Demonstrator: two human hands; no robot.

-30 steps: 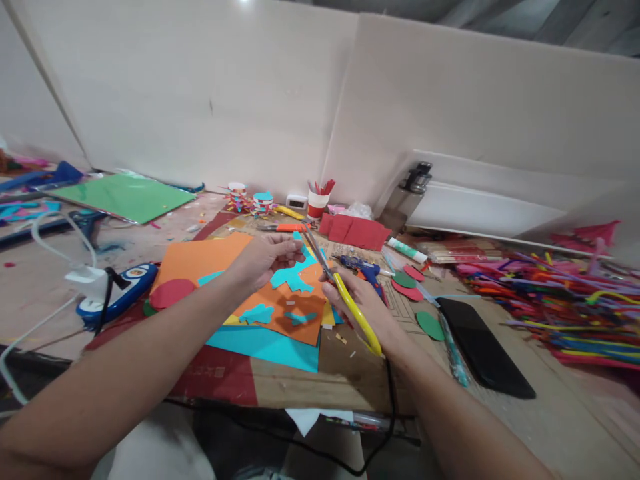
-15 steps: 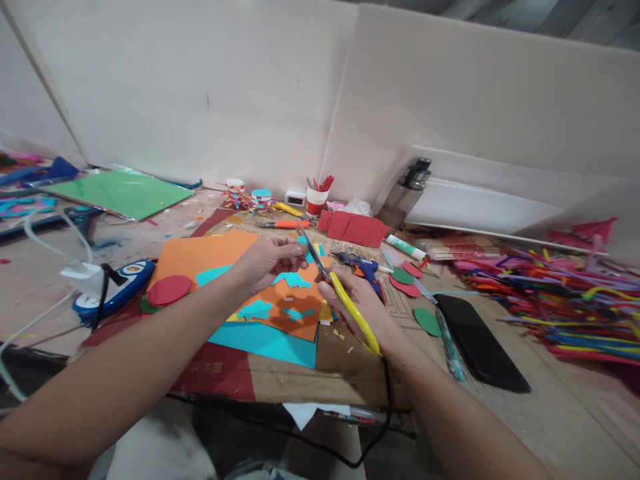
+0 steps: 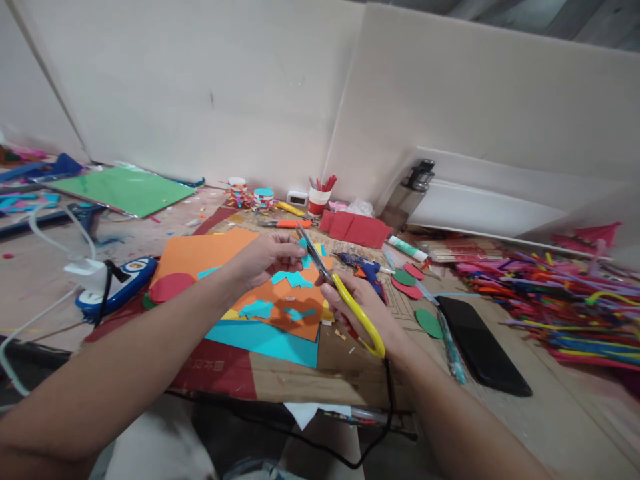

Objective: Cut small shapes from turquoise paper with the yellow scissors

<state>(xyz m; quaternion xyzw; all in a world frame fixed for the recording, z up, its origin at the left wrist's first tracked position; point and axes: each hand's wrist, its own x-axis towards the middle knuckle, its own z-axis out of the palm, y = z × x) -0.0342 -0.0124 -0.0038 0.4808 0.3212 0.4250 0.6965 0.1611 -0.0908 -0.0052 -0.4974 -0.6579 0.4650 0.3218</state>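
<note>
My right hand (image 3: 367,313) grips yellow-handled scissors (image 3: 345,297), blades pointing up and left. My left hand (image 3: 265,257) pinches a small turquoise paper piece (image 3: 303,244) at the scissor blades. Beneath them lies an orange sheet (image 3: 285,303) with turquoise cut-outs (image 3: 293,278) on it, over a larger turquoise sheet (image 3: 265,340). A second orange sheet (image 3: 200,253) lies under my left wrist.
A blue glue gun (image 3: 367,268), red and green paper circles (image 3: 407,283), a black phone (image 3: 483,343) and a heap of coloured pipe cleaners (image 3: 565,300) lie right. A red circle (image 3: 167,288), a blue device (image 3: 117,285) and a green sheet (image 3: 123,190) lie left. A black cable (image 3: 387,407) hangs over the front edge.
The turquoise piece in my left hand has got smaller, and a larger turquoise cut-out now lies on the orange sheet. Both hands stay in nearly the same place.
</note>
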